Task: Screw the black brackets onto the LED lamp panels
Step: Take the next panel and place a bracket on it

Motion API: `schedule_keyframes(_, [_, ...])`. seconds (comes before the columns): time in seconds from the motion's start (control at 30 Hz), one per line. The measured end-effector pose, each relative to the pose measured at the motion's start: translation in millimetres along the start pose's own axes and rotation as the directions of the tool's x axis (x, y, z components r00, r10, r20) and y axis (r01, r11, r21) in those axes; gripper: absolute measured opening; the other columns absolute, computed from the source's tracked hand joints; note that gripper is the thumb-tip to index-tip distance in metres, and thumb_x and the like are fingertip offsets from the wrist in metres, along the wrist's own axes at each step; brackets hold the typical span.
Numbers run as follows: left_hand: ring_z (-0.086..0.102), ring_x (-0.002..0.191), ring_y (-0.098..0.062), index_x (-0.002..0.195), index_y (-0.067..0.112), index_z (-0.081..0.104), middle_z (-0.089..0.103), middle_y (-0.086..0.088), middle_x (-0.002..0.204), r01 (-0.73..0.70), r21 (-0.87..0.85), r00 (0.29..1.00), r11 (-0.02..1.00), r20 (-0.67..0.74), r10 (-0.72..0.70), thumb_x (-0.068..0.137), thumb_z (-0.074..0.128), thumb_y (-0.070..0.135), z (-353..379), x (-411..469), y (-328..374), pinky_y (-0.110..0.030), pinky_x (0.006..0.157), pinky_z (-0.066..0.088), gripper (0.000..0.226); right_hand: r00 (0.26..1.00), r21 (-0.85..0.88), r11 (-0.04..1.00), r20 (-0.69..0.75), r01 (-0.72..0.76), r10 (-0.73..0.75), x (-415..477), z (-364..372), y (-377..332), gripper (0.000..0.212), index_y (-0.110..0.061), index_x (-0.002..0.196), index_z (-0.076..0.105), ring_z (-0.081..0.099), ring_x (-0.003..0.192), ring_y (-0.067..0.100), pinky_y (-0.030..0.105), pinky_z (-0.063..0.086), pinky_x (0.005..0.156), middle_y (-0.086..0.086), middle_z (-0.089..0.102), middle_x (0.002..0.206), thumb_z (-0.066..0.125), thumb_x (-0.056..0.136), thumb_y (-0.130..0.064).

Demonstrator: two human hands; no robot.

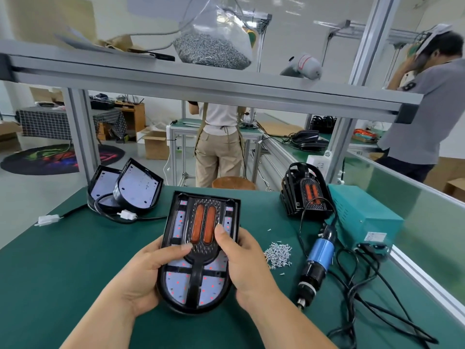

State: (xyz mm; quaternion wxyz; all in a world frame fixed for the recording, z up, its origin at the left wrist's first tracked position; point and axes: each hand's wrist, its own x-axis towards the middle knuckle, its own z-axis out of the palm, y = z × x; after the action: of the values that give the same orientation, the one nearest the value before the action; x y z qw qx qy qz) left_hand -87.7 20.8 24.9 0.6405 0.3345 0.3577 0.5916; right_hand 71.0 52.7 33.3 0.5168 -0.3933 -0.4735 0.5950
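The LED lamp panel [176, 283] is held just above the green counter [75, 260], near its front edge, with the black bracket [201, 253] lying on its face. The left grip [141, 275] curls round the panel's left edge, thumb pressed on the bracket's lower part. The right grip [247, 263] wraps the right edge, thumb laid beside the two orange strips.

Right of the panel lies a small pile of screws [278, 255], with a few strays around it. Just beyond it rests a blue electric screwdriver [319, 253], tip toward the front, its black cables [377, 298] looping over the counter's right side. A teal power box [362, 217] stands behind the screwdriver, and a stack of spare brackets [305, 195] stands at its left. At the far left, two more lamp panels [136, 190] lean together, their lead ending in a white connector [47, 219]. On the shelf overhead sits a clear bag of screws [211, 49]. Two people stand beyond the counter, one in khaki trousers [219, 152]
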Motion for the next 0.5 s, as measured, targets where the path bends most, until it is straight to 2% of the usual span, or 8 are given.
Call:
schedule_keyframes(0.1, [0.07, 0.107, -0.035, 0.117, 0.004, 0.072, 0.07, -0.021, 0.12, 0.028, -0.105, 1.0, 0.994, -0.003, -0.029, 0.087, 0.053, 0.04, 6, -1, 2, -0.043, 0.079, 0.061, 0.051, 0.995, 0.135, 0.99, -0.1, 0.03, -0.017, 2, 4, 2, 0.021, -0.004, 0.109, 0.068, 0.069, 0.107, 0.035, 0.051, 0.053, 0.098, 0.013, 0.076, 0.106, 0.063, 0.096, -0.019])
schedule_keyframes(0.17, [0.066, 0.116, -0.031, 0.119, 0.007, 0.072, 0.068, -0.018, 0.125, 0.006, -0.119, 1.0, 0.993, 0.0, -0.006, 0.089, 0.045, 0.05, 9, -3, 0, -0.043, 0.09, 0.058, 0.059, 0.988, 0.265, 0.964, -0.153, 0.037, 0.004, 4, 5, 1, 0.024, -0.002, 0.114, 0.065, 0.072, 0.102, 0.03, 0.046, 0.057, 0.092, 0.012, 0.076, 0.105, 0.061, 0.097, -0.018])
schedule_keyframes(0.23, [0.066, 0.116, -0.029, 0.127, 0.003, 0.066, 0.067, -0.018, 0.127, -0.036, -0.098, 0.999, 0.995, -0.005, 0.036, 0.085, 0.059, 0.038, 13, -3, -6, -0.043, 0.094, 0.055, 0.055, 0.98, 0.359, 0.932, -0.198, 0.04, 0.035, 3, 7, 0, 0.024, -0.002, 0.114, 0.064, 0.075, 0.09, 0.022, 0.036, 0.061, 0.077, 0.009, 0.077, 0.1, 0.059, 0.098, -0.019])
schedule_keyframes(0.3, [0.07, 0.109, -0.028, 0.131, 0.004, 0.058, 0.07, -0.016, 0.122, -0.103, 0.009, 0.994, 0.995, -0.038, 0.104, 0.07, 0.08, 0.01, 18, -3, -14, -0.038, 0.085, 0.06, 0.066, 0.971, 0.398, 0.917, -0.234, 0.042, 0.057, 1, 11, 2, 0.024, -0.003, 0.112, 0.064, 0.075, 0.084, 0.021, 0.032, 0.061, 0.069, 0.009, 0.078, 0.098, 0.058, 0.098, -0.021])
schedule_keyframes(0.33, [0.071, 0.106, -0.027, 0.131, 0.008, 0.056, 0.072, -0.014, 0.12, -0.116, 0.055, 0.991, 0.992, -0.054, 0.119, 0.065, 0.082, 0.002, 20, -2, -19, -0.035, 0.079, 0.061, 0.071, 0.968, 0.408, 0.912, -0.242, 0.043, 0.063, 0, 12, 3, 0.024, -0.003, 0.111, 0.064, 0.075, 0.085, 0.022, 0.033, 0.061, 0.069, 0.009, 0.078, 0.098, 0.058, 0.098, -0.023])
schedule_keyframes(0.5, [0.072, 0.104, -0.026, 0.128, 0.014, 0.056, 0.073, -0.009, 0.117, -0.153, 0.092, 0.981, 0.984, -0.103, 0.162, 0.065, 0.08, 0.011, 25, -2, -23, -0.033, 0.072, 0.06, 0.067, 0.988, 0.452, 0.892, -0.143, 0.011, 0.06, 1, 6, -3, 0.027, -0.002, 0.116, 0.065, 0.074, 0.09, 0.024, 0.032, 0.061, 0.069, 0.014, 0.076, 0.106, 0.059, 0.097, -0.02])
